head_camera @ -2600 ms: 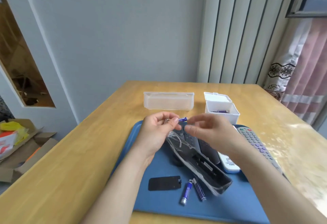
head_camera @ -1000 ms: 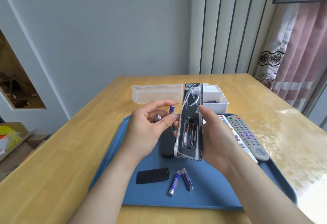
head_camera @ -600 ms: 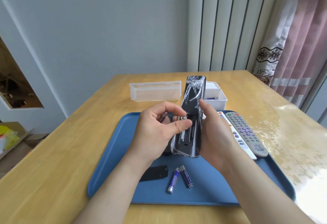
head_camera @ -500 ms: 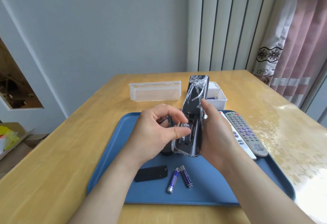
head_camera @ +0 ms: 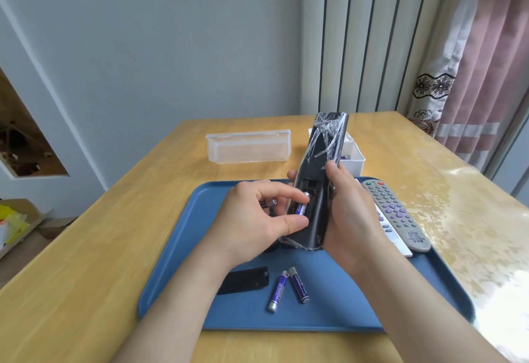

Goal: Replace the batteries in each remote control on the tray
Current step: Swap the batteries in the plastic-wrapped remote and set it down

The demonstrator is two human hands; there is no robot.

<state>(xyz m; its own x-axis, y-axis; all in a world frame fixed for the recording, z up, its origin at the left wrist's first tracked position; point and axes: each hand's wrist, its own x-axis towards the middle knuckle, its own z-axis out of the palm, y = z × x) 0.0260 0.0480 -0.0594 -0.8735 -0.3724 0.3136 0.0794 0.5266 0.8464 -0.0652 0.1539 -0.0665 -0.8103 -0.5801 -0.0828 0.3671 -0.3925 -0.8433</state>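
Note:
My right hand (head_camera: 347, 211) grips a black remote (head_camera: 320, 168) wrapped in clear film, back side up, tilted above the blue tray (head_camera: 177, 254). Its battery bay is uncovered. My left hand (head_camera: 257, 219) presses a purple battery (head_camera: 302, 205) into the bay with forefinger and thumb, and keeps a second battery (head_camera: 269, 202) tucked among its other fingers. Two purple batteries (head_camera: 287, 288) and the black battery cover (head_camera: 243, 279) lie on the tray in front. A grey remote (head_camera: 398, 213) and a white remote (head_camera: 392, 238) lie on the tray at the right.
Beyond the tray on the wooden table (head_camera: 86, 262) stand a clear plastic box (head_camera: 249, 146) and a white box (head_camera: 353, 159) with batteries in it. A dark object lies on the tray, mostly hidden under my left hand. Cardboard boxes (head_camera: 17, 219) sit on the floor at left.
My right hand lifted the black remote off the tray and tilted it up. My left hand brought a battery to the bay and has laid it inside.

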